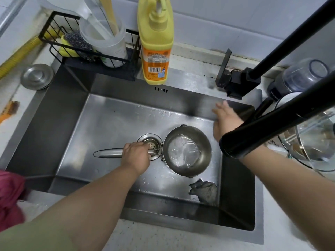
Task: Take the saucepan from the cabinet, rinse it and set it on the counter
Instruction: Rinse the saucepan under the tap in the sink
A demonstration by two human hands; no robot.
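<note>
A small steel saucepan (187, 150) is low inside the steel sink (112, 124), right of the drain strainer (151, 144). Water lies in its bowl. Its long handle points left, and my left hand (135, 156) is shut around that handle near the bowl. My right hand (225, 120) hovers with fingers spread above the sink's far right corner, holding nothing. The black faucet spout (268, 131) crosses in front of my right wrist and hides part of it.
A grey rag (204, 190) lies in the sink's near right corner. A yellow soap bottle (155, 40) and a black wire caddy (87, 42) with scrubbers stand behind the sink. A steel lid (37, 76) sits at left; glass dishes (311, 142) crowd the right counter.
</note>
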